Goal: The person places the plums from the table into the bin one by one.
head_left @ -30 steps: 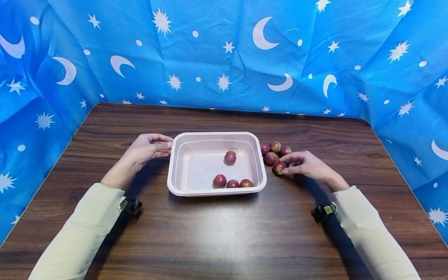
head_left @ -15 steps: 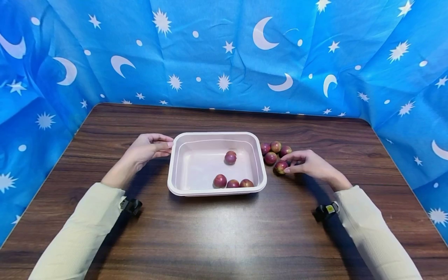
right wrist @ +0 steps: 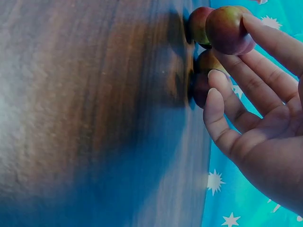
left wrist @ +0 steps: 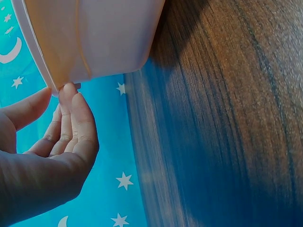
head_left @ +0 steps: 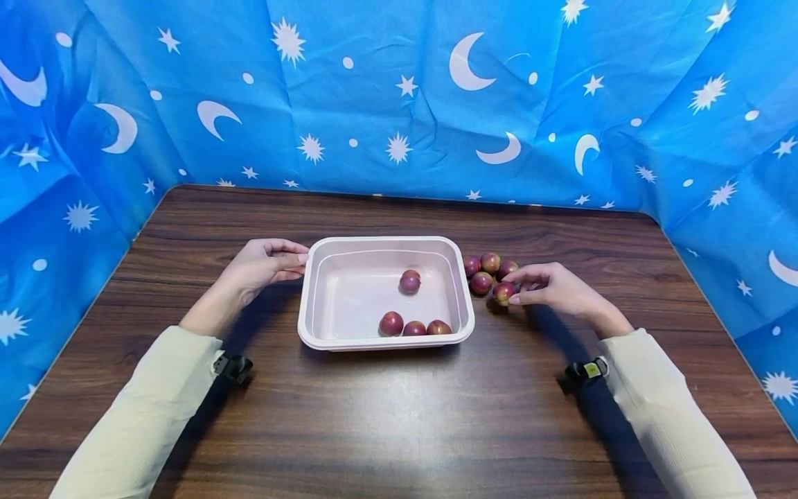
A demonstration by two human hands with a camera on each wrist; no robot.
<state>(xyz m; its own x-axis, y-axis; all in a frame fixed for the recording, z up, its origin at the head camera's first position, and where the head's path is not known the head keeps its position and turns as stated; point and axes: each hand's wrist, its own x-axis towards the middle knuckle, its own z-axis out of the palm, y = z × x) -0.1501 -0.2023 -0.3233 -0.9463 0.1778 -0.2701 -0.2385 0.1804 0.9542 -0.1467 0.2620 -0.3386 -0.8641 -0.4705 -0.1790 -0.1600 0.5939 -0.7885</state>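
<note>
A pale plastic tub stands on the table with several reddish plums inside, one of them towards the back right. At its left end my left hand pinches the rim; in the left wrist view the thumb and fingertips meet the tub's edge. To the right of the tub, my right hand holds a red-and-green plum between thumb and fingers. The right wrist view has this plum at the fingertips, with other plums behind it and the lower fingers loosely bent.
Several more plums lie clustered right against the tub's right side. The dark wood table ends at a blue cloth with moons and stars, which hangs at the back and both sides. Each wrist carries a small black camera.
My right hand has shifted slightly to the right and away, bringing the pinched plum with it. My left hand and the tub stay in place.
</note>
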